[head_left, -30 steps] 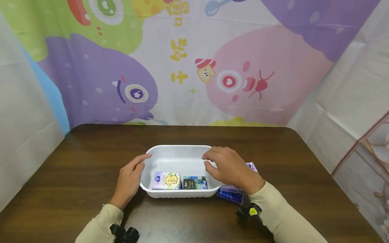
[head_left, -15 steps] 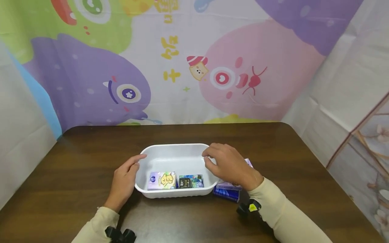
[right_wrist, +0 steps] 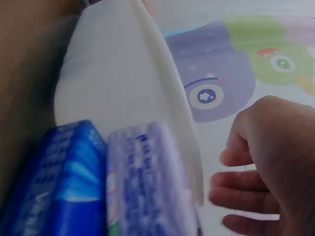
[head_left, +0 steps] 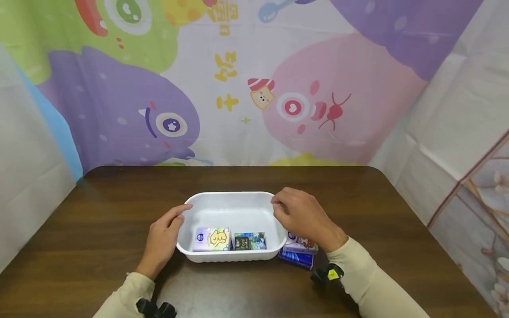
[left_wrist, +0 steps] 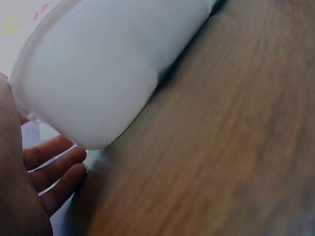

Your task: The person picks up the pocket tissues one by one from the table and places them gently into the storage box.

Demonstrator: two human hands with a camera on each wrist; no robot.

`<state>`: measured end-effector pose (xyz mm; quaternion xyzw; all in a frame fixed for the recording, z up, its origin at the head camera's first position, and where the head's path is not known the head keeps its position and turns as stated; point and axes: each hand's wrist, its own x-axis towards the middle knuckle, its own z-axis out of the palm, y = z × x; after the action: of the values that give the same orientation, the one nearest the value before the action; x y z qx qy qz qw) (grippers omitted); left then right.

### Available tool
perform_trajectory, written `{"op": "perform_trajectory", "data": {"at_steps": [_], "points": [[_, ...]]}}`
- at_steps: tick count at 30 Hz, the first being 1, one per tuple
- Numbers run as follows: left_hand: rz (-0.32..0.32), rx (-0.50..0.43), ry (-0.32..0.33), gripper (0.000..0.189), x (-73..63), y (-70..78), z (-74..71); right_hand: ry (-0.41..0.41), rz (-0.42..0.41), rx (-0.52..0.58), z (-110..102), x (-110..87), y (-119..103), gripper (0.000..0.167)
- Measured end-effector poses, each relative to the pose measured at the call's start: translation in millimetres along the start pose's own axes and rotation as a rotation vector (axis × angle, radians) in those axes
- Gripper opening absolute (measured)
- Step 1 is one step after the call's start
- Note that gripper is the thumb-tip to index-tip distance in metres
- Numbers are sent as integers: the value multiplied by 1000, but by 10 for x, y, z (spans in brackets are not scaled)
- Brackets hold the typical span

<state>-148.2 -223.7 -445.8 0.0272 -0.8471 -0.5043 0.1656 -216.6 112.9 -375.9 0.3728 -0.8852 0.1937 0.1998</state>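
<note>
A white plastic tray [head_left: 230, 257] stands on the table in front of me. Inside it, by the near wall, lie a lilac tissue pack [head_left: 212, 239] with a yellow cartoon and a dark floral tissue pack [head_left: 250, 241]. My left hand [head_left: 161, 238] touches the tray's left end with extended fingers [left_wrist: 55, 173]. Above the right end, my right hand [head_left: 304, 216] hovers with loosely bent fingers and nothing visible in them. Below it, outside the tray, a purple tissue pack [right_wrist: 145, 177] rests against a blue tissue pack [right_wrist: 74, 182], partly hidden by that hand in the head view.
The brown wooden table [head_left: 131, 194] extends around the tray on all sides. Behind it hangs a cartoon-printed cloth [head_left: 238, 141], and pale cloth [head_left: 429, 145] closes off the right side. Both wrists carry small black cameras [head_left: 156, 308].
My right hand has shifted slightly right from the tray rim, uncovering more of the purple tissue pack. The left hand keeps its place at the tray, and the head view has swayed slightly.
</note>
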Motion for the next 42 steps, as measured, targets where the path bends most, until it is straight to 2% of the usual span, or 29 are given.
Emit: {"op": "perform_trajectory", "data": {"at_steps": [5,9,16,32,38,42], "points": [[-8,-11,1,33,16,18,2,25,3,-7,-34,-34,44,9],[-20,-12,14,32,9,16,-13,8,16,-11,-48,-65,87,10],[-31,-15,-2,32,-12,10,-5,-35,87,-37,-54,-142,170,13],[-29,11,-8,33,12,-1,-27,-196,268,-101,-46,-191,311,14],[-25,-10,-23,33,15,4,-31,-239,313,-131,-83,-201,370,15],[-23,-6,-20,33,11,-13,-31,-282,394,-176,-116,-214,395,23]]}}
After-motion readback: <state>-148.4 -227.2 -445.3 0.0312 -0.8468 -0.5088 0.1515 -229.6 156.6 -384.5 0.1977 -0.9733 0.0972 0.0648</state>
